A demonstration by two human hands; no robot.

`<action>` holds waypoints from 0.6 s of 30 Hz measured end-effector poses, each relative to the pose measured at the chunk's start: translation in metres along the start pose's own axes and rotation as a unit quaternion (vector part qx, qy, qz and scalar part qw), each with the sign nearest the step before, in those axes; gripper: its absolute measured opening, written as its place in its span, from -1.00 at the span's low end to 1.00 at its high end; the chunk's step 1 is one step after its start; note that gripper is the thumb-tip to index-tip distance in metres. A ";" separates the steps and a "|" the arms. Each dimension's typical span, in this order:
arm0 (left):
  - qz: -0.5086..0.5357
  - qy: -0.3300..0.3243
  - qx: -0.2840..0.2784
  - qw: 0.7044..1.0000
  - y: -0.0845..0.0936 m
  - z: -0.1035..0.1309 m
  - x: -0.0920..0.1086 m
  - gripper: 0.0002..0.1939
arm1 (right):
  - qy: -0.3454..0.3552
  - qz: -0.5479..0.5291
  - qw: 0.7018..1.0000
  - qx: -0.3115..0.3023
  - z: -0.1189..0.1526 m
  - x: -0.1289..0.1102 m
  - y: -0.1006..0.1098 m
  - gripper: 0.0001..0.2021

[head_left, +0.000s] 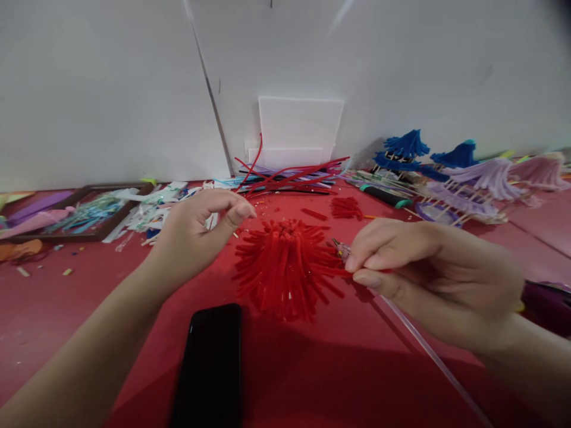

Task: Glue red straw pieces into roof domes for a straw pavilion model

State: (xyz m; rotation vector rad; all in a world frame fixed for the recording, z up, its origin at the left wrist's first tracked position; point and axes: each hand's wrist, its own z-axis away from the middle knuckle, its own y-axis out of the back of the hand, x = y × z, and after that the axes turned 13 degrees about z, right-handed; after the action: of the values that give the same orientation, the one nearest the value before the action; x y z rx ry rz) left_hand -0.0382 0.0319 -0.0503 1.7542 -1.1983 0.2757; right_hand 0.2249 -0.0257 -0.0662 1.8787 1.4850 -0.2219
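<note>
- Left hand (196, 235) hangs at the cone's ten o'clock, loosely curled, thumb and forefinger close together, with nothing visible in the grasp.
- Right hand (428, 273) is at its three o'clock, thumb and forefinger pinched on what looks like a red strip (345, 272).
- Between them, on the red table (285, 374), sits the red chenille-stem cone (285, 273); the right fingertips are nearer, at its fringe, though whether the strip touches it is unclear.
- It looks nearly round, with no marked long axis; its peak points up.
- Fuzzy strands fan from a tight, knobbly top to a ragged, splayed edge.
- Around the cone: a black phone (212, 362) at seven o'clock, cut red pieces (345, 208) at one.
</note>
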 end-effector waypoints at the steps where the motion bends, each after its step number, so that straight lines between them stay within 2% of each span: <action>1: 0.019 0.004 -0.014 1.000 -0.001 0.001 0.004 -0.73 | -0.003 -0.004 1.000 -0.004 0.000 0.001 -0.001 -0.83; 4: 0.058 0.000 -0.066 0.996 -0.006 0.006 0.020 -0.75 | -0.006 -0.013 1.000 -0.015 -0.001 0.003 -0.004 -0.82; 6: 0.078 -0.015 -0.089 0.993 -0.008 0.010 0.027 -0.69 | -0.006 -0.012 1.000 -0.021 0.000 0.003 -0.006 -0.82; 11: 0.076 -0.014 -0.102 0.992 -0.013 0.015 0.033 -0.63 | 0.002 0.015 0.999 -0.033 0.001 0.001 -0.007 -0.81; 14: 0.077 -0.016 -0.098 0.992 -0.015 0.015 0.032 -0.63 | 0.062 0.080 0.994 -0.043 0.000 -0.001 -0.006 -0.82; 18: 0.064 -0.027 -0.095 0.993 -0.016 0.015 0.031 -0.63 | 0.173 0.187 0.965 -0.058 0.004 -0.001 -0.008 -0.88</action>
State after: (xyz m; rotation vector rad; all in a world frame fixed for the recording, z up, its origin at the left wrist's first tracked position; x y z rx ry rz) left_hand -0.0146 0.0024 -0.0480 1.5310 -1.3335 0.1843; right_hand 0.2184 -0.0280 -0.0720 2.1301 1.2884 0.3805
